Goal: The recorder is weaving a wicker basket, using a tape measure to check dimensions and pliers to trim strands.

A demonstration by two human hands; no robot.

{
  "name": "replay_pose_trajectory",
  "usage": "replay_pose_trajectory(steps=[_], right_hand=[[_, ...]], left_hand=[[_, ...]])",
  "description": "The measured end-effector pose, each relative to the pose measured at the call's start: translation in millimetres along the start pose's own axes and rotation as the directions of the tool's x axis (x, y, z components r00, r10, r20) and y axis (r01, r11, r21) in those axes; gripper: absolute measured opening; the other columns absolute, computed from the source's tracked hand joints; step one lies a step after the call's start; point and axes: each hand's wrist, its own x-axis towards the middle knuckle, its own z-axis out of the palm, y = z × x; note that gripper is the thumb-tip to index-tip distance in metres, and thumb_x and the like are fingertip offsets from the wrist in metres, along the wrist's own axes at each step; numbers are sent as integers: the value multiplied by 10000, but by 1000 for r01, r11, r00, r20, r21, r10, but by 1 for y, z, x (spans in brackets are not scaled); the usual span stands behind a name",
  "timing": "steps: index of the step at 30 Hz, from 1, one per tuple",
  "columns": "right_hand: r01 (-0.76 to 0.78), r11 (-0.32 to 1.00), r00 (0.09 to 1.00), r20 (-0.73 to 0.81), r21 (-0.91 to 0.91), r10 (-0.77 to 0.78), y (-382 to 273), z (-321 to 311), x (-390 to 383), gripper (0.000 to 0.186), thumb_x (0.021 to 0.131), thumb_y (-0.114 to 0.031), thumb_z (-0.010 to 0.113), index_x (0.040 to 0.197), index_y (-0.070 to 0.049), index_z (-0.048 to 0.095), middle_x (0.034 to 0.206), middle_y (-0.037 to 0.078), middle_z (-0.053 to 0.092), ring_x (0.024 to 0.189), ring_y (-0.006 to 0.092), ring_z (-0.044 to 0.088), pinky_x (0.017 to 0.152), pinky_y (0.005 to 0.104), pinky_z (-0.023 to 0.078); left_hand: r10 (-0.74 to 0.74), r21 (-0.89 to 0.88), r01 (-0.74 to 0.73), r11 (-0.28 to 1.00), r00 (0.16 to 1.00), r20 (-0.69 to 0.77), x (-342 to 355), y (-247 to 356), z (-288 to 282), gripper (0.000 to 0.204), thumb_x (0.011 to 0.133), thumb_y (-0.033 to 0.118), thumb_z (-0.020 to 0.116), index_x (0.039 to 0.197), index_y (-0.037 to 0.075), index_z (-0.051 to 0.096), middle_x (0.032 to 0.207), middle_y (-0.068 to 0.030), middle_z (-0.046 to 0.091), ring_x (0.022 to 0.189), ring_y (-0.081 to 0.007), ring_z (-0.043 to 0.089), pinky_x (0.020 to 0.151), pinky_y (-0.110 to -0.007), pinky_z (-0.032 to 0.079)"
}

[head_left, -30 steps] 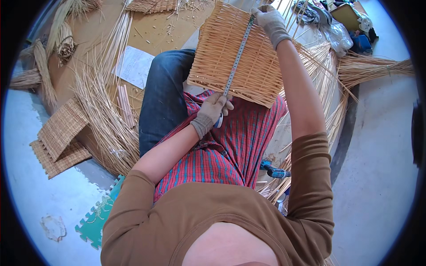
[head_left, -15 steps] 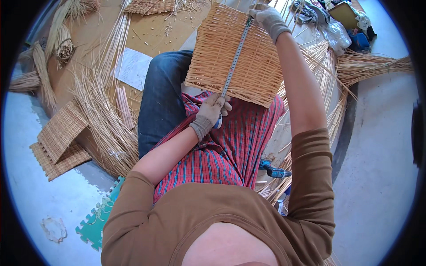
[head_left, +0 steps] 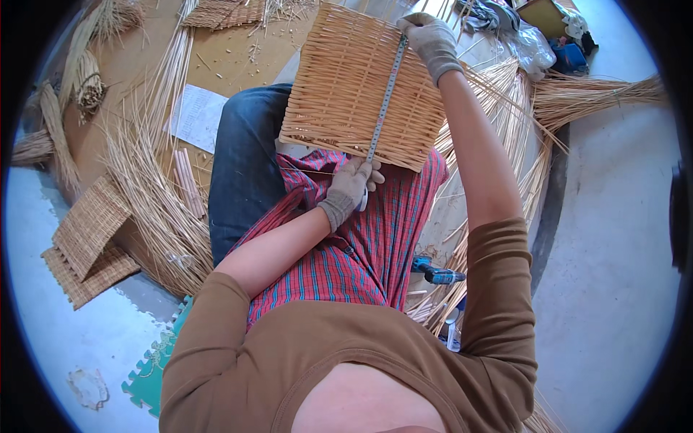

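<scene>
A flat rectangular panel of tightly woven pale wicker is resting across the seated person's lap, its ribs running crosswise. A thin metal measuring tape is stretching lengthwise over it, away from the body. The gloved left hand is pinching the tape's near end; the gloved right hand is pinning the far end. Loose straw stalks are lying on the floor.

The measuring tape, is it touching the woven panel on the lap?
Touching. The head view shows the measuring tape lying flat across the woven panel, stretched between the right hand and left hand.
</scene>
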Motion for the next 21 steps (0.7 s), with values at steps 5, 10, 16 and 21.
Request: replay_pose_trajectory(steps=[5, 10, 16, 21], right_hand=[[-52, 997, 999, -11, -61, 51, -1, 3, -5, 299, 864, -370, 681, 1044, -146, 762, 958, 108, 751, 910, 250, 708, 862, 364, 530], [-117, 992, 993, -2, 48, 118, 13, 7, 3, 336, 845, -361, 710, 1076, -119, 738, 975, 95, 752, 918, 244, 702, 879, 361, 521], [-148, 989, 985, -90, -9, 146, 31, 12, 17, 490, 848, -419, 705, 1159, -41, 702, 1041, 128, 735, 983, 249, 684, 909, 344, 505], [2, 997, 978, 210, -72, 14, 41, 7, 36, 518, 885, -491, 624, 1171, -66, 703, 1039, 162, 725, 962, 284, 695, 894, 394, 512]], left_hand=[[1, -38, -1, 999, 1000, -9, 3, -4, -2, 246, 1062, 212, 440, 1101, 30, 601, 796, -42, 688, 608, -93, 540, 593, -238, 472], [21, -23, -21, 1000, 1000, -14, 4, -4, -1, 235, 1062, 198, 442, 1088, 31, 606, 776, -39, 680, 594, -90, 533, 587, -234, 468], [35, -47, -35, 998, 999, -7, 5, -6, -2, 236, 1063, 196, 442, 1091, 29, 607, 771, -38, 677, 591, -89, 529, 582, -230, 463], [20, -43, -21, 999, 1000, -13, 4, -3, 0, 240, 1064, 193, 440, 1095, 23, 605, 775, -36, 676, 592, -88, 529, 583, -227, 461]])
